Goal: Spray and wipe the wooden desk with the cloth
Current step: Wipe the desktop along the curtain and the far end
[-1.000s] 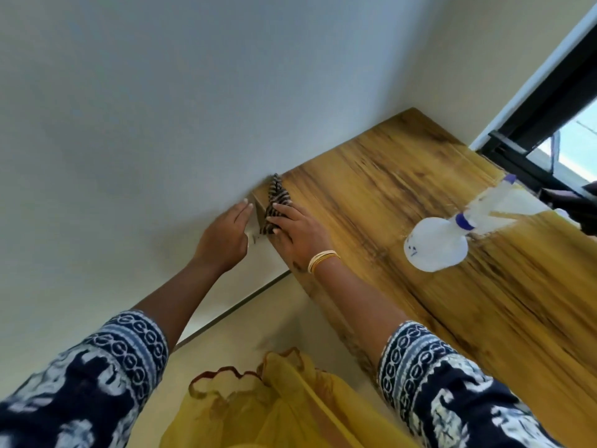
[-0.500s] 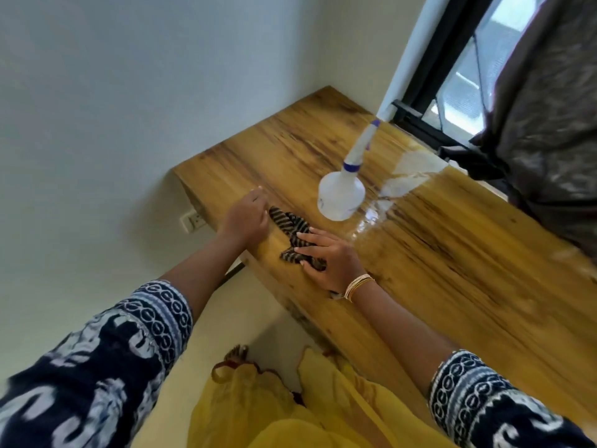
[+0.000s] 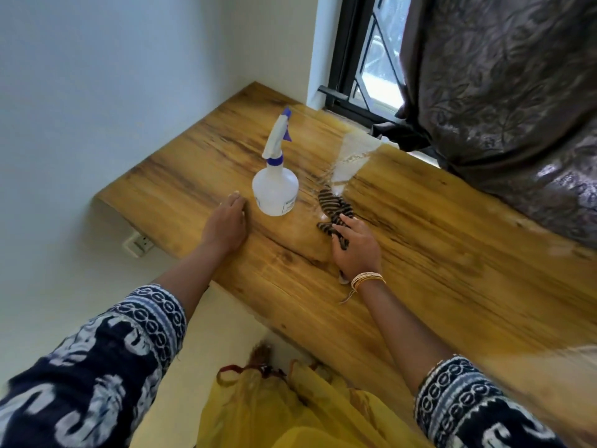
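Both hands are down on the wooden desk [image 3: 436,253], a slab of glossy, streaky golden grain running from the frame's centre toward the lower right. Left of centre, the left hand [image 3: 226,226] lies palm-down on the wood with fingers loosely extended, gripping nothing, just beside the spray bottle [image 3: 275,189]. That bottle stands upright, a rounded translucent white plastic body with a blue collar and a white trigger head tipped in blue. To its right, the right hand [image 3: 355,248] presses flat, fingers spread, on the near end of the cloth [image 3: 334,211], a crumpled dark-and-tan striped rag lying on a wet, shiny patch. Thin gold bangles [image 3: 366,279] ring that wrist. At upper right hangs a heavy brown curtain [image 3: 504,92] with an embossed leafy pattern, beside a black-framed window [image 3: 352,59].
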`<state>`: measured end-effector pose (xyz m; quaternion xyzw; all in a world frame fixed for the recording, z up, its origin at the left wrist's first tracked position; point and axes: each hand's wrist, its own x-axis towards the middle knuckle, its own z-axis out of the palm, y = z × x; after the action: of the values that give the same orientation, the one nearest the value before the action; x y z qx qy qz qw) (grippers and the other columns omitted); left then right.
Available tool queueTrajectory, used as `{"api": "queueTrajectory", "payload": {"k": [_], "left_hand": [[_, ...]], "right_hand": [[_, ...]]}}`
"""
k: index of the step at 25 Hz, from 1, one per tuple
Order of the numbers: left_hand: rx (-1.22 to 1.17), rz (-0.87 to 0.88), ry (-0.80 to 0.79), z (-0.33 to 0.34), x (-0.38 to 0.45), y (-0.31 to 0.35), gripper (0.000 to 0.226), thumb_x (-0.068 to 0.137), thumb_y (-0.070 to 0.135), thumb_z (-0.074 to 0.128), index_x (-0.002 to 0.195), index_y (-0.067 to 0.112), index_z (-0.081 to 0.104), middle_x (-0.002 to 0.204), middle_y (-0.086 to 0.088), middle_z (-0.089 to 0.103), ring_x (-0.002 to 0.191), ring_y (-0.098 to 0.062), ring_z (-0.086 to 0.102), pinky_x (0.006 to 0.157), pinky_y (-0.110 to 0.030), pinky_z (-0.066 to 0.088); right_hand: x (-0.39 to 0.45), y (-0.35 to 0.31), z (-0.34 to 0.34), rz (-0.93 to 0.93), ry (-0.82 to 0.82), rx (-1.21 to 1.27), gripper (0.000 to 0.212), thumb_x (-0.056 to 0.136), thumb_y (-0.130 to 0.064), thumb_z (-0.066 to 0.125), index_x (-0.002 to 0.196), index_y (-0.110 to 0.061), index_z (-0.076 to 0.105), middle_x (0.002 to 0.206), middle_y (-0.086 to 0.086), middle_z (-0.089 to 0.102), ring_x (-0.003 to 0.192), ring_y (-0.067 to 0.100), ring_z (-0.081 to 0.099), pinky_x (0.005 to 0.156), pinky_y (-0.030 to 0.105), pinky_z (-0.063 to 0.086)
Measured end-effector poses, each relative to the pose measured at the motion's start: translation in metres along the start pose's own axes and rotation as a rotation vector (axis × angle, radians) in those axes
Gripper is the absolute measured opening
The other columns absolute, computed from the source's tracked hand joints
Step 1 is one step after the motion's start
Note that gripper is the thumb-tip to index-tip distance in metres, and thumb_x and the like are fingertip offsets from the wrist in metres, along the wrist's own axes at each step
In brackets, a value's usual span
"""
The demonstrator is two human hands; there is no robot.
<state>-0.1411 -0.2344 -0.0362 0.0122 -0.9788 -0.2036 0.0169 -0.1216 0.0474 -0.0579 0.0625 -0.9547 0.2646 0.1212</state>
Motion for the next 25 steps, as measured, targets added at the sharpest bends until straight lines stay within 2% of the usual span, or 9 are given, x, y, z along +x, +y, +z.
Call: {"api": "queueTrajectory", "payload": {"k": [3, 4, 6, 11, 13, 15, 19, 23, 25], "left_hand": [[-0.027, 0.069, 0.056, -0.001, 0.017, -0.007, 0.026, 0.097, 0.005, 0.036, 0.109, 0.0, 0.059, 0.119, -0.021, 0.059, 0.102, -0.038, 0.059, 0.087, -0.049, 0.051], [-0.034, 0.084, 0.058, -0.004, 0.027, -0.008, 0.026, 0.097, 0.005, 0.036, 0.109, 0.0, 0.059, 0.118, -0.02, 0.059, 0.101, -0.038, 0.06, 0.086, -0.048, 0.051], [-0.07, 0.084, 0.062, -0.01, 0.054, -0.008, 0.032, 0.099, 0.009, 0.039, 0.125, 0.003, 0.057, 0.132, -0.016, 0.057, 0.117, -0.033, 0.056, 0.095, -0.048, 0.049], [-0.11, 0.143, -0.029, -0.015, 0.141, 0.001, 0.032, 0.101, 0.015, 0.046, 0.132, 0.01, 0.054, 0.137, -0.009, 0.055, 0.123, -0.025, 0.052, 0.099, -0.04, 0.045], [-0.038, 0.217, -0.097, -0.008, 0.177, 0.004, 0.04, 0.099, 0.012, 0.051, 0.138, 0.008, 0.049, 0.147, -0.01, 0.046, 0.134, -0.023, 0.044, 0.106, -0.034, 0.038], [-0.096, 0.247, -0.122, 0.0, 0.205, 0.007, 0.044, 0.097, 0.006, 0.052, 0.14, 0.008, 0.048, 0.152, -0.008, 0.041, 0.137, -0.022, 0.042, 0.107, -0.031, 0.034], [-0.193, 0.298, -0.077, 0.021, 0.257, 0.012, 0.041, 0.098, 0.005, 0.044, 0.138, 0.012, 0.053, 0.15, -0.005, 0.044, 0.138, -0.019, 0.041, 0.108, -0.027, 0.033], [-0.165, 0.318, -0.069, 0.035, 0.306, 0.031, 0.041, 0.101, 0.015, 0.042, 0.141, 0.012, 0.049, 0.152, -0.004, 0.041, 0.142, -0.019, 0.035, 0.115, -0.036, 0.032], [-0.123, 0.336, -0.056, 0.045, 0.317, 0.039, 0.042, 0.1, 0.016, 0.043, 0.141, 0.009, 0.049, 0.152, -0.006, 0.041, 0.142, -0.021, 0.035, 0.116, -0.038, 0.029]], "right_hand": [[0.023, 0.0, 0.003, 0.145, 0.122, 0.06, 0.029, 0.087, -0.018, 0.067, 0.115, -0.013, 0.072, 0.127, 0.006, 0.065, 0.118, 0.022, 0.058, 0.102, 0.036, 0.047], [0.034, -0.002, 0.001, 0.237, 0.196, 0.125, 0.029, 0.088, -0.02, 0.066, 0.116, -0.014, 0.071, 0.126, 0.005, 0.065, 0.118, 0.021, 0.059, 0.102, 0.032, 0.045], [0.065, -0.011, -0.002, 0.392, 0.327, 0.263, 0.029, 0.089, -0.022, 0.065, 0.116, -0.015, 0.071, 0.126, 0.004, 0.066, 0.118, 0.019, 0.06, 0.102, 0.031, 0.043], [0.163, -0.037, 0.005, 0.418, 0.435, 0.337, 0.03, 0.087, -0.015, 0.065, 0.115, -0.007, 0.07, 0.122, 0.011, 0.067, 0.116, 0.023, 0.061, 0.103, 0.032, 0.044], [0.202, -0.039, 0.015, 0.4, 0.402, 0.337, 0.03, 0.088, -0.014, 0.063, 0.117, -0.005, 0.07, 0.122, 0.012, 0.067, 0.116, 0.023, 0.061, 0.105, 0.033, 0.044], [0.236, -0.041, 0.026, 0.398, 0.375, 0.346, 0.03, 0.09, -0.014, 0.061, 0.117, -0.005, 0.069, 0.121, 0.012, 0.067, 0.115, 0.022, 0.06, 0.104, 0.032, 0.044], [0.3, -0.046, 0.05, 0.413, 0.317, 0.372, 0.032, 0.099, -0.025, 0.048, 0.116, -0.004, 0.066, 0.117, 0.015, 0.064, 0.114, 0.03, 0.055, 0.101, 0.04, 0.041], [0.346, -0.037, 0.082, 0.468, -0.041, -0.072, 0.051, 0.099, -0.051, 0.032, 0.129, -0.015, 0.053, 0.135, 0.015, 0.048, 0.124, 0.033, 0.042, 0.103, 0.045, 0.036], [0.354, -0.031, 0.098, 0.422, -0.087, -0.275, 0.053, 0.097, -0.055, 0.031, 0.127, -0.017, 0.054, 0.131, 0.015, 0.05, 0.119, 0.035, 0.044, 0.098, 0.045, 0.037]]}}
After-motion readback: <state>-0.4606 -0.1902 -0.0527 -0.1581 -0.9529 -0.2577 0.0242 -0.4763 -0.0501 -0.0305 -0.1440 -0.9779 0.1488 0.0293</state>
